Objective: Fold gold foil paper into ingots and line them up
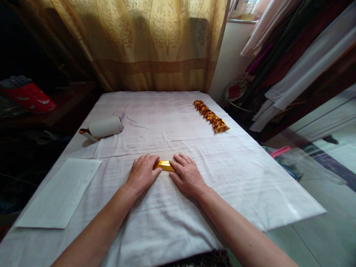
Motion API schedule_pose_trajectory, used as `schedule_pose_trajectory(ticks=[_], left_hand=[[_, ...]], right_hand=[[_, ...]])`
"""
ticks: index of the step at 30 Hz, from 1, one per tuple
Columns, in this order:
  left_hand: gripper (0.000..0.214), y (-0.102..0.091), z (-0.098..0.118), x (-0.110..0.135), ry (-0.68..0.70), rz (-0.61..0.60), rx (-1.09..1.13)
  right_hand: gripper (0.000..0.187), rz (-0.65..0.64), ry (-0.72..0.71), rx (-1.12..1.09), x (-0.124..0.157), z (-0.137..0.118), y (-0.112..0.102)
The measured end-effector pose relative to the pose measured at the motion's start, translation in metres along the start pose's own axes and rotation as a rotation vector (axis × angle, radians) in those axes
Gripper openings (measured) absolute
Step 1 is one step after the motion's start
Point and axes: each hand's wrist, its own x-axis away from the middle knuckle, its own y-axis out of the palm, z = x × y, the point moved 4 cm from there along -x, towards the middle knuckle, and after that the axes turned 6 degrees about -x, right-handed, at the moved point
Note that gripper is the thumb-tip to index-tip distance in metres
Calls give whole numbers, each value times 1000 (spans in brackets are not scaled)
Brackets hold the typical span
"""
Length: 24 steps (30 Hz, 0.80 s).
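A strip of shiny gold foil paper [165, 165], folded narrow, lies on the white cloth near the middle of the table. My left hand [144, 170] grips its left end, thumb at the near edge and fingers curled over the far side. At the other end, my right hand [187, 174] presses on the paper with its fingers bent and slightly apart. Both ends of the strip are partly hidden under my fingers. Farther off to the right stands a row of folded gold foil pieces [210, 115], nested one against another.
A roll of paper [105, 126], white outside with gold showing at its loose end, lies at the back left. A white sheet [59, 193] rests at the left edge of the cloth-covered table [236, 178]. Beyond hang a gold curtain [167, 37] and clothes [303, 63] at right.
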Motion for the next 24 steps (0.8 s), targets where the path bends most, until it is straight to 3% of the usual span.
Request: schedule_pose_trajectory(ticks=[6,12,18,24], left_hand=[[11,-2,4,-3,84,7,-32],[34,3,13,4,192,110,-100],[28,11,19,14,389,185,-108],[20,10,14,17,444,262,-10]], right_hand=[[37,10,8,-11,0,0,-1],[36,-14,14,21,-1,-2,0],[36,-25,35,30,-1,-2,0],[35,-6,-10,38,0,-4,-1]])
